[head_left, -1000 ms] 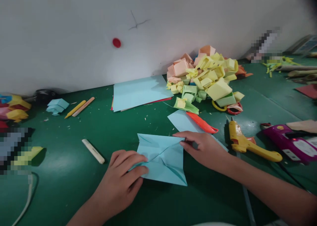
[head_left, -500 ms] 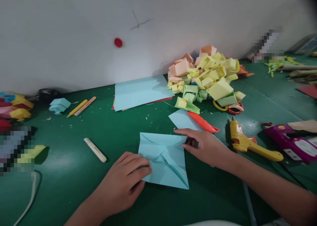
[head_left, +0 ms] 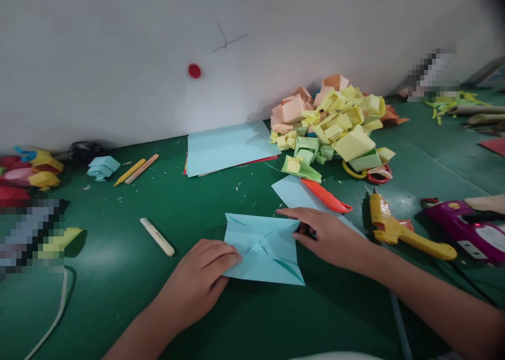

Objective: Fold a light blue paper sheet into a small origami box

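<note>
The folded paper [head_left: 263, 250] is light blue; the table [head_left: 205, 197] green; the glue gun [head_left: 384, 223] yellow.

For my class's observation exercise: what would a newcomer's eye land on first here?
Probably the heap of folded paper, yellow, peach and green, by the wall, right of centre. Then the creased blue paper between left hand and right hand, and the yellow glue gun at right.

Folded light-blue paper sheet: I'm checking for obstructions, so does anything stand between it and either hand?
Nothing visible does. The left hand has fingers on the folded light-blue paper sheet; the right hand is at its upper-right corner. The orange-red serrated plastic tool lies beyond the right hand, not between.
</note>
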### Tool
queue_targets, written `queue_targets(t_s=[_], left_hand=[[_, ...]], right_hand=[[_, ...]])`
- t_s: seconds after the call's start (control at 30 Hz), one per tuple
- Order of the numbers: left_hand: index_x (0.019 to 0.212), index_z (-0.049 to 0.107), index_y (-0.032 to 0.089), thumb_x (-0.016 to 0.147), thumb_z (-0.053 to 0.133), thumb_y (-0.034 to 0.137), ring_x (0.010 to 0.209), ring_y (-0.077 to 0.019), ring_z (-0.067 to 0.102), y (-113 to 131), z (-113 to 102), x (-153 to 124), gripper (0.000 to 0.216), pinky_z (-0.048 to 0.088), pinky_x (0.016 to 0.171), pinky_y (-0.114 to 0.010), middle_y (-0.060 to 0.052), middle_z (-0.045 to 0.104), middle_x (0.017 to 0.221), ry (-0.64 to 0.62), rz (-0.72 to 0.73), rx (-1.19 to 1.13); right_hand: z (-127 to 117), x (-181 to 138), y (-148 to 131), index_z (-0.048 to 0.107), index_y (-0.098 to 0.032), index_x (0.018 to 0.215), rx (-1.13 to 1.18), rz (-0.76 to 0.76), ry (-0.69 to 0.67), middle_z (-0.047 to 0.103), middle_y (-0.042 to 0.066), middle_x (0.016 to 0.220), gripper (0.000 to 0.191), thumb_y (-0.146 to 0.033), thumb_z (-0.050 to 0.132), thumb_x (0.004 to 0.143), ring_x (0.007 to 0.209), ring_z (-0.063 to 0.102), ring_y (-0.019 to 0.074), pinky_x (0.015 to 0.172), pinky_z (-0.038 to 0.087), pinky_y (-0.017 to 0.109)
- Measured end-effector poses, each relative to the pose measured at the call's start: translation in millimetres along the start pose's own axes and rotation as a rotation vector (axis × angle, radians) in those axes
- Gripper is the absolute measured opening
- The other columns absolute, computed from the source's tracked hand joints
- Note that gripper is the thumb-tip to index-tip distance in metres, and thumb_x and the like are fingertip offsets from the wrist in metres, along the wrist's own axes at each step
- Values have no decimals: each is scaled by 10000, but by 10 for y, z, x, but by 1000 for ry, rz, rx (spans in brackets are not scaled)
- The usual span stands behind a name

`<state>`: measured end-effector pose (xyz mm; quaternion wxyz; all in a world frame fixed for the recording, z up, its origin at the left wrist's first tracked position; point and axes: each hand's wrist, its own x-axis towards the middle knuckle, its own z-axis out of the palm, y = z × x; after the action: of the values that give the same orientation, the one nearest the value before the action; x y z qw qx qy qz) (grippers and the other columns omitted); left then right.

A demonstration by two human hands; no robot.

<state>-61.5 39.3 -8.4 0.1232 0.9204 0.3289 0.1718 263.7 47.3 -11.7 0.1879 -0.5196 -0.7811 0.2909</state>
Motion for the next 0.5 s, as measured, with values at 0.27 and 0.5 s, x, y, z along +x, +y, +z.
queue_targets(t_s=[0.27,0.5], left_hand=[[1197,684,223,905,503,47,1043,-236,681,3,-39,23,386,576,884,-405,-84,731,1142,19,48,-25],[1151,710,217,923,469,30,1007,-216,703,20,-37,42,381,582,842,-367,-75,750,1103,56,90,13]], right_hand=[[-19,-35,-66,508,-297,1442,-46,-86,83,646,92,1322,457,-267,508,985,1160,628,257,955,556,447],[-21,-40,-50,526,-280,1405,-77,-166,129,642,89,1320,397,-273,493,1010,1211,584,262,1008,515,477]])
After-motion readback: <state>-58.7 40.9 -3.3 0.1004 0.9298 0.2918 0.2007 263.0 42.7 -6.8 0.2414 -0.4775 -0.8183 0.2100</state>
